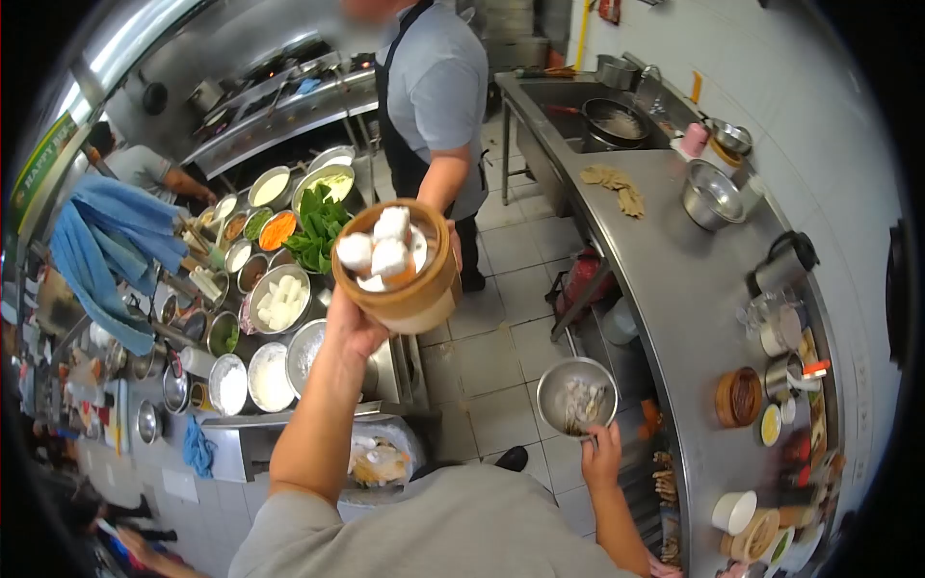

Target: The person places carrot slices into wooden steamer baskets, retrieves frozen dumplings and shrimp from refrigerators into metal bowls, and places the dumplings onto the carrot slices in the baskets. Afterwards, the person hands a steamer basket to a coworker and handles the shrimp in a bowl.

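My left hand (355,326) is closed on the near left side of a round bamboo steamer (416,310), raised out in front of me. Several white, blocky pieces of food (391,256) sit inside it. A co-worker's hand (455,246) is at the steamer's far right side, partly hidden behind it; I cannot tell how firmly it holds. Low on the right, my right hand (601,457) grips the rim of a metal bowl (551,408). Greyish, shiny pieces, perhaps raw shrimp (584,397), lie in the bowl.
Left of the steamer, a counter carries several bowls of ingredients (281,302) and leafy greens (318,231). A co-worker (434,87) stands ahead. On the right runs a steel counter (665,279) with a sink and pan (617,120). Below is a lined bin (381,460).
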Demonstrator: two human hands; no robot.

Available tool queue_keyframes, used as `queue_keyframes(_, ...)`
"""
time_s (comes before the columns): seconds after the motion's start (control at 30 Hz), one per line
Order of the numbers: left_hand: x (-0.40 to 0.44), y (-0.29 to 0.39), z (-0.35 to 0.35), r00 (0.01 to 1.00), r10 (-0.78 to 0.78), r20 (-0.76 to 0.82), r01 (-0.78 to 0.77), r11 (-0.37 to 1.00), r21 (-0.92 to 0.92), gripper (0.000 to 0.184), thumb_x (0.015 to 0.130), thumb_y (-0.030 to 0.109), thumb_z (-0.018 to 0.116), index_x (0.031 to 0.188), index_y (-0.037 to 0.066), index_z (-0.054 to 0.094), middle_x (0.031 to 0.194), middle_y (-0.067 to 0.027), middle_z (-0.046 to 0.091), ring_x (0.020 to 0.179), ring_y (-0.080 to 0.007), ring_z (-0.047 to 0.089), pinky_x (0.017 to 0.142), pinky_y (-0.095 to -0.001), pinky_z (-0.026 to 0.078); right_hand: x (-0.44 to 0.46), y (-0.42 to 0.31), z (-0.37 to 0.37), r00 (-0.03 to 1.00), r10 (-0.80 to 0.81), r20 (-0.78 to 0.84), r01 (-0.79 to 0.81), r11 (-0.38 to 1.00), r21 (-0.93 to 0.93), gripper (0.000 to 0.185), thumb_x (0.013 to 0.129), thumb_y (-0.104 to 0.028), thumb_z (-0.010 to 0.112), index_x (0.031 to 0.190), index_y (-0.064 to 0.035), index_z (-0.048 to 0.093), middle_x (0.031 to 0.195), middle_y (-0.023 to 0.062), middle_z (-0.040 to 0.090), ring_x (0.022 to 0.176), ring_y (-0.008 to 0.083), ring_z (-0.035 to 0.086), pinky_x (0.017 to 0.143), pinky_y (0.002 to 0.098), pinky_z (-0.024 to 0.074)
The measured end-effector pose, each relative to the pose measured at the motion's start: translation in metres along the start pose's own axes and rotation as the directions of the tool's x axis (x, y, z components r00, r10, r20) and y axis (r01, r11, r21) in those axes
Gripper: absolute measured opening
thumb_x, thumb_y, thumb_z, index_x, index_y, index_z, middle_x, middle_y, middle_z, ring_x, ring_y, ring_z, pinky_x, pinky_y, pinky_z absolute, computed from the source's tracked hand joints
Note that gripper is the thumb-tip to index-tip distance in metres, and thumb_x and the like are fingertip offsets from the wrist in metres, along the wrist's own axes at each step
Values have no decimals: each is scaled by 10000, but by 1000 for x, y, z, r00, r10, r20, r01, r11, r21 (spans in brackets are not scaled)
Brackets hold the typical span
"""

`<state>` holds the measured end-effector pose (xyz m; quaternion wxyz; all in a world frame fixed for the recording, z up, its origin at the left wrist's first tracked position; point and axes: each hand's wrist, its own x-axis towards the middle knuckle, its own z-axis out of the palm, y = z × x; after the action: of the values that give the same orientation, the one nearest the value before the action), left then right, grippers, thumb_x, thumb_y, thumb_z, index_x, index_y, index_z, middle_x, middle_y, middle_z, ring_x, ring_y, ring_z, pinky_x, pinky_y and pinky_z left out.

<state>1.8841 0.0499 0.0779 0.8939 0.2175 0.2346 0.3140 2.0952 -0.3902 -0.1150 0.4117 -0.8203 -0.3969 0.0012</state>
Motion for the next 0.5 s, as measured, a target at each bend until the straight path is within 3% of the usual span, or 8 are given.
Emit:
queue_keyframes(0.03,15,7,-1,996,84,33,-84,996,-5,690,1057,595,488,1509,75,517,1538,-185,546,1389,-347,557,1144,-558,479,30,4,4,996,-80,31,80,997,9,228,828,14,667,1048,-44,654,1129,233,615,1041,457,622,897,467,511)
queue_keyframes(0.17,77,46,-21,957,226,-183,-244,966,-86,588,1088,430,498,1499,11,480,1519,-230,528,1390,-385,529,1184,-551,434,141,7,43,973,-205,107,198,977,75,252,831,0,672,1076,-60,660,1178,245,623,1079,469,622,931,472,514)
queue_keyframes(0.23,95,57,8,887,360,-288,-356,932,69,546,1086,436,523,1457,36,482,1427,-196,561,1293,-386,575,1098,-561,502,198,-22,62,961,-249,117,229,961,157,261,842,8,685,1092,-63,664,1159,217,635,1072,447,634,920,454,523)
queue_keyframes(0.3,126,59,1,784,379,-491,-397,915,73,414,1101,381,468,1335,55,570,1314,-182,619,1132,-287,629,925,-407,559,244,-40,88,955,-268,125,234,943,239,277,840,24,699,1099,-65,663,1172,201,637,1066,431,642,912,447,528)
queue_keyframes(0.33,142,54,-12,770,418,-482,-422,900,108,333,1107,343,449,1236,73,595,1230,-144,627,1006,-222,614,788,-343,538,264,-48,100,955,-265,131,232,946,225,277,840,24,699,1099,-65,663,1172,201,637,1066,431,642,912,447,528)
queue_keyframes(0.37,164,50,-34,781,393,-486,-423,905,51,288,1104,288,437,1159,75,623,1114,-110,657,915,-193,612,738,-333,534,285,-56,112,946,-283,160,243,942,231,289,831,33,706,1099,-66,660,1185,195,635,1070,427,643,909,451,529)
queue_keyframes(0.43,190,22,-38,902,341,-265,-313,939,142,283,1091,273,466,1070,70,663,995,-87,690,824,-174,609,718,-311,523,322,-68,137,930,-320,180,273,931,243,302,823,41,714,1098,-68,657,1198,189,632,1073,423,643,906,454,530)
queue_keyframes(0.5,206,0,1,937,350,-27,-275,780,562,266,1062,254,538,1045,44,701,921,-82,713,812,-168,640,722,-305,526,352,-84,164,898,-376,230,334,921,201,318,801,49,726,1087,-70,652,1219,192,621,1078,433,636,898,464,532)
